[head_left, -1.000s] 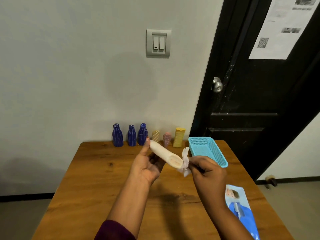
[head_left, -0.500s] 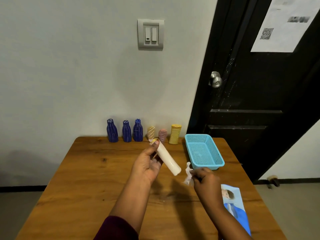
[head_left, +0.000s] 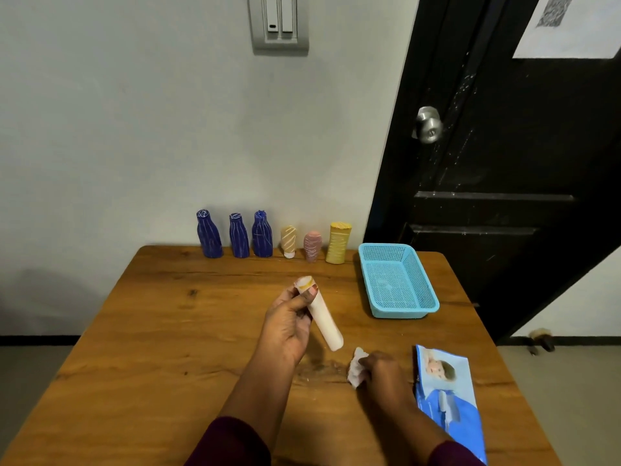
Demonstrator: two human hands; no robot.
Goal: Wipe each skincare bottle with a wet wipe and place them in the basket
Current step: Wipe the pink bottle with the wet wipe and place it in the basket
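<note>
My left hand (head_left: 288, 326) grips a cream tube-shaped bottle (head_left: 325, 323) above the middle of the wooden table (head_left: 161, 348), thumb near its cap, the tube slanting down to the right. My right hand (head_left: 383, 371) holds a crumpled white wet wipe (head_left: 355, 367) low against the table, apart from the tube. The light blue mesh basket (head_left: 398, 280) sits at the right, with nothing in it. Along the wall stand three blue bottles (head_left: 238, 234), a beige tube (head_left: 288, 241), a pink one (head_left: 312, 245) and a yellow bottle (head_left: 338, 242).
A blue wet-wipe pack (head_left: 448, 395) lies near the table's right front edge, just right of my right hand. A black door (head_left: 504, 163) with a metal knob stands behind the basket. The white wall backs the table.
My right hand with the wipe has come off the tube's end and dropped to the table. My left hand has tilted the tube more upright and kept hold of it.
</note>
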